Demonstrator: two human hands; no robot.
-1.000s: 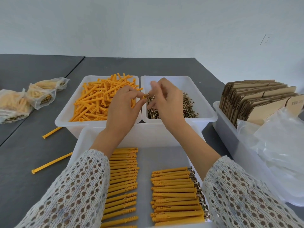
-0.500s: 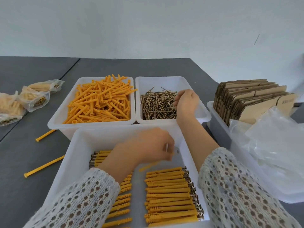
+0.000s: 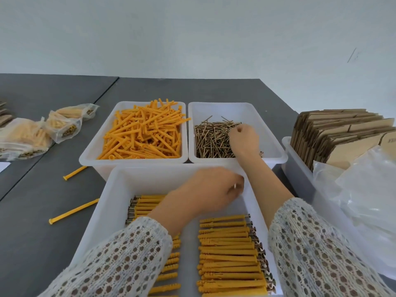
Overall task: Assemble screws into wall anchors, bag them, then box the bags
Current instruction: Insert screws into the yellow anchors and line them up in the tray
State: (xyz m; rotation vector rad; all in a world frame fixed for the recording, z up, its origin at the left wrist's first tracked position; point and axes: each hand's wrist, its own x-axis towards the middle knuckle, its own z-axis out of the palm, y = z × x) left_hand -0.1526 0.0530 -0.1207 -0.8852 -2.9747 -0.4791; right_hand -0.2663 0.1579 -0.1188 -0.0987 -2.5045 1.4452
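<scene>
Screws (image 3: 211, 139) lie in a loose tangle in the far right bin (image 3: 272, 133), directly under my right hand (image 3: 244, 139), which reaches forward with the wrist bent down and the fingers curled into the heap. I cannot tell whether it has pinched one, because the fingertips are hidden behind the knuckles. These screws look thin, stiff and light, with sharp points, and I judge they will snag on each other, so the head end is the place to pinch one and draw it out lengthwise.

Just left of that hand, the neighbouring bin holds the loose anchors (image 3: 143, 136), orange plastic, light and slightly springy; I would take one mid-shaft with the open end facing the screw.

My left hand (image 3: 209, 194) hovers palm-down over the near tray (image 3: 111, 202), fingers bunched toward the tray's far right corner. Something small and pale glints at the fingertips, but I cannot say what it is or whether anything is held. Below the hand lie two neat rows of finished anchors (image 3: 229, 251), screw heads outward.

Filled bags (image 3: 42, 131) sit well off to the left; flat cartons (image 3: 338, 133) stand to the right, beyond the screw bin.
</scene>
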